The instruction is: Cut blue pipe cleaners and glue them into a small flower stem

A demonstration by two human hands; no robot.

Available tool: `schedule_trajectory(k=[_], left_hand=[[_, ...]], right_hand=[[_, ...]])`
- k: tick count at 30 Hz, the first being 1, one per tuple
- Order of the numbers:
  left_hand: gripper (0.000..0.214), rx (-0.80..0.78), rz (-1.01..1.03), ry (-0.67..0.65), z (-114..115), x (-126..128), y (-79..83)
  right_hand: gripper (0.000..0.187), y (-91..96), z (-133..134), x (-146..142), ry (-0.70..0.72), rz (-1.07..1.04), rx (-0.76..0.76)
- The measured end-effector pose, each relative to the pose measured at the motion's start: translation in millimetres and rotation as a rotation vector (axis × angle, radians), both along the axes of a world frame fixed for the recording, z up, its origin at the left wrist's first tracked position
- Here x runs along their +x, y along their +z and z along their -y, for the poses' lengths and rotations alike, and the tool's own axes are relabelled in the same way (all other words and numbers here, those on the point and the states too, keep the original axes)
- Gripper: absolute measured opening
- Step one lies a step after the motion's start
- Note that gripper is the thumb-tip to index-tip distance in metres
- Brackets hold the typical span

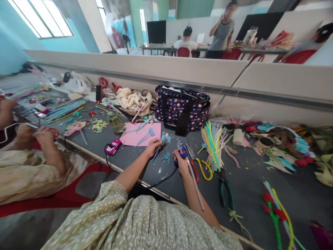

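Observation:
My left hand (153, 147) pinches a thin blue pipe-cleaner flower (165, 138) by its stem, its fuzzy head pointing up and right. In my right hand (181, 162) is a blue hot glue gun (183, 152), a long clear glue stick (195, 185) sticking out of its back toward me. The gun's nozzle is close to the flower head but apart from it. Between both hands, a loose blue pipe-cleaner piece (165, 158) lies on the dark table (161, 182). More blue stems (146, 136) rest on a pink sheet (127, 138) beyond my left hand.
Right of the glue gun lie red-handled scissors (195, 171), a yellow loop (205, 172), a pipe-cleaner bundle (213, 142) and green-handled pliers (225, 192). A dotted bag (169, 104), a green bottle (116, 122) and a magenta device (113, 147) stand around. A co-worker's hands (44, 135) are at left.

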State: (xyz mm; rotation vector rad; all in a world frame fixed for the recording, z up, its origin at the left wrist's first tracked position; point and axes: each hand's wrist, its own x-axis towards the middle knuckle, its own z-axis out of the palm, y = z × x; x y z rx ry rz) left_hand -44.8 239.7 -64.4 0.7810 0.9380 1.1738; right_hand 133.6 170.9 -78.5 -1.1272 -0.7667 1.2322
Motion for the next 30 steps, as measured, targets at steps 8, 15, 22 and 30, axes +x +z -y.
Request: schedule_trajectory(k=[8, 15, 22, 30], left_hand=[[0.033, -0.011, -0.064, 0.012, 1, -1, -0.4], [0.034, 0.007, -0.110, -0.016, 3, 2, 5.4], [0.034, 0.006, -0.129, 0.001, 0, 1, 9.9], [0.038, -0.020, -0.072, -0.007, 0, 2, 10.1]], right_hand=[[0.032, 0.6, 0, 0, 0.012, 0.012, 0.017], [0.042, -2.2, -1, 2, 0.028, 0.038, 0.029], [0.048, 6.5, 1, -4, 0.010, 0.073, 0.061], [0.049, 7.0, 5, -3, -0.001, 0.128, 0.095]])
